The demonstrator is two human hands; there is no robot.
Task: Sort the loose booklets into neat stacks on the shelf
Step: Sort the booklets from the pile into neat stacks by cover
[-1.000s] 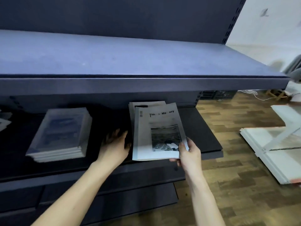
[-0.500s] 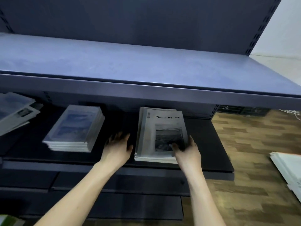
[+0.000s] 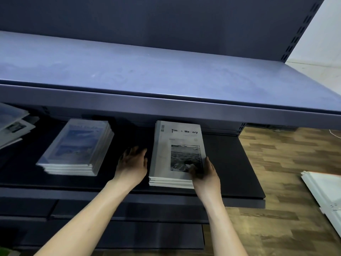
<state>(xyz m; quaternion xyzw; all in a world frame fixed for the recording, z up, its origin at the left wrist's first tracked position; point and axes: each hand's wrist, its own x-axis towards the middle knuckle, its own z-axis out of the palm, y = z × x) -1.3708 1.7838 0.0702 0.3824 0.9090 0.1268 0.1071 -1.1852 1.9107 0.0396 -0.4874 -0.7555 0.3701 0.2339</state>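
Note:
A stack of grey booklets [image 3: 173,154] with a black-and-white photo cover lies on the dark lower shelf [image 3: 238,174]. My right hand [image 3: 204,172] rests on the stack's front right corner, thumb on the top cover and fingers along its right edge. My left hand [image 3: 133,163] lies flat on the shelf just left of the stack, fingers spread, close beside its left edge. A second stack of blue-covered booklets [image 3: 77,146] sits further left. At the far left edge lie loose booklets [image 3: 13,124], fanned and uneven.
The wide blue-grey upper shelf [image 3: 147,71] juts out above the booklets and hides the back of the lower shelf. Wooden floor [image 3: 276,163] shows to the right, with white boards [image 3: 326,196] lying on it. Lower dark shelf fronts run beneath my arms.
The grey booklet that my right hand held tilted now lies flat and squared on its stack. My left hand has shifted right, up to the stack's side. The view has swung left.

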